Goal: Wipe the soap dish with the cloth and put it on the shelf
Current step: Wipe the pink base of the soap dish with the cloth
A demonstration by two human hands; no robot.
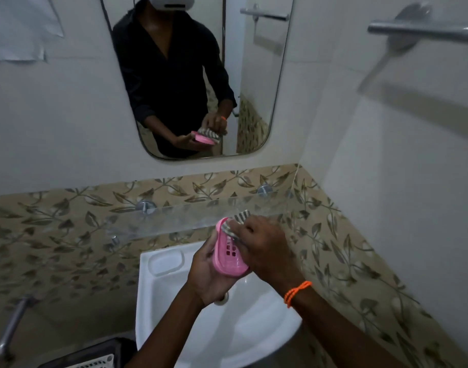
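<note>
Below my hands sits a white ceramic basin. Left hand cups the pink slotted plastic soap dish; right hand pinches the grey striped cloth onto it, fingertips hidden. Beyond them, the clear glass shelf.

- Setting: a small home bathroom, washbasin corner.
- White ceramic washbasin fixed to the wall, with a moulded soap recess at its left rear corner.
- Clear glass shelf on round chrome mounts, directly above the basin.
- Rounded-corner wall mirror above the shelf, reflecting a person in a dark shirt.
- Beige wall tiles with a brown leaf pattern form a band behind the basin; plain pale tiles above.
- Chrome towel bar on the right wall.
- Grey metal pipe low on the left wall.
- Dark plastic basket with a white lattice rim at the bottom edge.
</note>
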